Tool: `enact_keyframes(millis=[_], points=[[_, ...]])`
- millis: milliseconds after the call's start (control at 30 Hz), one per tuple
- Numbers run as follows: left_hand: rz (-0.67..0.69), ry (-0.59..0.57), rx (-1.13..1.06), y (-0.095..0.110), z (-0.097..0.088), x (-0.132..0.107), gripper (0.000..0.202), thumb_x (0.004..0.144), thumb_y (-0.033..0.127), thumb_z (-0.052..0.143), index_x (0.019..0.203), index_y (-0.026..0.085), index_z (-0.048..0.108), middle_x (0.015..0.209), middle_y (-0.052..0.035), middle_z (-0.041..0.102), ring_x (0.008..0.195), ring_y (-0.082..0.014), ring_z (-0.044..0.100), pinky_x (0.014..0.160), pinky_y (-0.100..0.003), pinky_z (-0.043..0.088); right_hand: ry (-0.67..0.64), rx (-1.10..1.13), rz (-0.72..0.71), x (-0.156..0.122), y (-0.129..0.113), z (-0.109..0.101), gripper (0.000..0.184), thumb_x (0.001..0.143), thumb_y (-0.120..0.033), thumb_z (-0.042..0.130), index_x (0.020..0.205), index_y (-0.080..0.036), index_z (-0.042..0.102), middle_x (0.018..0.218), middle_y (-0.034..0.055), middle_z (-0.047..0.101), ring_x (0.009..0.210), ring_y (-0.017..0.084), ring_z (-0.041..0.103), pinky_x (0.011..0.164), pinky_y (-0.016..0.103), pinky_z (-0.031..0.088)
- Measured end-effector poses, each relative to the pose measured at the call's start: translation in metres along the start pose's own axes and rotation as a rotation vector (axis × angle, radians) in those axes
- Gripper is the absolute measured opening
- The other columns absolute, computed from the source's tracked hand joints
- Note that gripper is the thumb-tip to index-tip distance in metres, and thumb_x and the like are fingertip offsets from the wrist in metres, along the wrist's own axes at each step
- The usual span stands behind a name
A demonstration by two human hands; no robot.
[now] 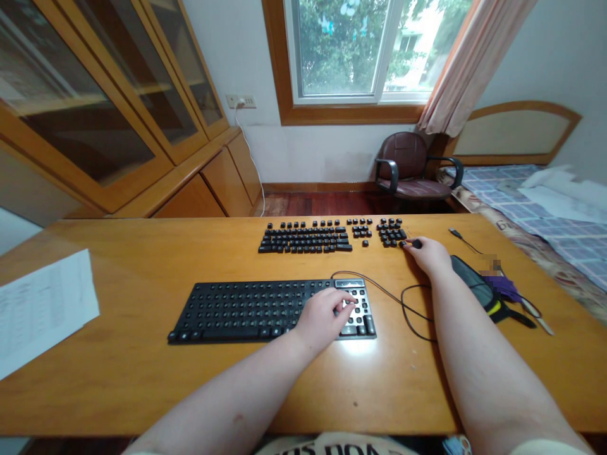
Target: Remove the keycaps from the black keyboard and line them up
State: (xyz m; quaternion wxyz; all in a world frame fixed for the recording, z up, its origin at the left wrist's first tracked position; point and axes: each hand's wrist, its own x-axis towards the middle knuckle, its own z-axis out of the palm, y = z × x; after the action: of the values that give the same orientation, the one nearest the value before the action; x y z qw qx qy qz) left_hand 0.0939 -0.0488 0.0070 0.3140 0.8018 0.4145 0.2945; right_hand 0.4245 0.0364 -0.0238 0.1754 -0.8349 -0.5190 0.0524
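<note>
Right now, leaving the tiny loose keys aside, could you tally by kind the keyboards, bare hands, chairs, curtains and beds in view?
Keyboard: 1
Hands: 2 (left hand, right hand)
Chair: 1
Curtain: 1
Bed: 1
Total: 6

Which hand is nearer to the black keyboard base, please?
Left: the left hand is over the right end of the keyboard base; the right hand is off it, farther forward, by the loose keycaps.
</note>
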Motion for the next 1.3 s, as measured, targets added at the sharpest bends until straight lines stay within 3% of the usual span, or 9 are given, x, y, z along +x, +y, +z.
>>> enact_keyframes(millis=[767,933,1033,1133,1200,1300], points=[[0.011,-0.012,0.018,-0.003,0.003,0.000,0.015,0.082,0.023,0.053,0.089,0.021,0.067,0.070,0.0000,0.059,0.069,-0.0130,0.055,0.065,-0.024,0.043,-0.018,-0.027,0.009,-0.002,-0.009,0.002,0.038,0.073,-0.048,0.055,0.095,-0.021,0.071,0.088,0.0114,0.069,0.082,0.027,0.062,0.064,0.032,0.042],[0.046,-0.030,0.064,-0.004,0.002,-0.001,0.016,0.083,0.026,0.053,0.090,0.021,0.066,0.073,-0.0015,0.062,0.072,-0.0143,0.056,0.068,-0.026,0.044,0.172,0.095,0.001,-0.010,-0.015,-0.022,0.045,0.072,-0.051,0.056,0.096,-0.015,0.069,0.091,0.0138,0.067,0.084,0.029,0.060,0.070,0.035,0.044],[0.117,-0.038,0.135,0.000,0.002,-0.004,0.016,0.083,0.027,0.055,0.093,0.020,0.065,0.083,-0.0033,0.065,0.081,-0.0171,0.057,0.075,-0.030,0.043,0.276,0.363,-0.053,-0.027,-0.025,-0.047,0.037,0.083,-0.040,0.041,0.089,-0.017,0.068,0.087,0.0103,0.067,0.086,0.025,0.060,0.074,0.033,0.045],[0.170,-0.065,0.222,0.009,0.007,-0.009,0.026,0.079,0.034,0.061,0.102,0.021,0.062,0.098,-0.0049,0.065,0.093,-0.0214,0.055,0.083,-0.036,0.041,0.154,0.628,-0.122,-0.062,-0.044,-0.064,0.028,0.079,-0.037,0.051,0.091,-0.018,0.068,0.086,0.0074,0.068,0.084,0.023,0.061,0.075,0.032,0.046],[0.180,-0.091,0.259,0.016,0.013,-0.012,0.042,0.073,0.042,0.067,0.109,0.021,0.058,0.105,-0.0065,0.063,0.099,-0.0244,0.053,0.087,-0.040,0.039,0.076,0.799,-0.157,-0.092,-0.058,-0.063,0.027,0.072,-0.037,0.062,0.090,-0.018,0.068,0.084,0.0070,0.068,0.080,0.022,0.062,0.073,0.033,0.047],[0.149,-0.112,0.299,0.022,0.023,-0.014,0.058,0.064,0.046,0.073,0.112,0.019,0.054,0.110,-0.0090,0.060,0.102,-0.0277,0.050,0.088,-0.043,0.038,-0.078,0.967,-0.129,-0.134,-0.070,-0.045,0.031,0.070,-0.039,0.066,0.090,-0.016,0.067,0.079,0.0076,0.067,0.068,0.020,0.060,0.064,0.033,0.049]])
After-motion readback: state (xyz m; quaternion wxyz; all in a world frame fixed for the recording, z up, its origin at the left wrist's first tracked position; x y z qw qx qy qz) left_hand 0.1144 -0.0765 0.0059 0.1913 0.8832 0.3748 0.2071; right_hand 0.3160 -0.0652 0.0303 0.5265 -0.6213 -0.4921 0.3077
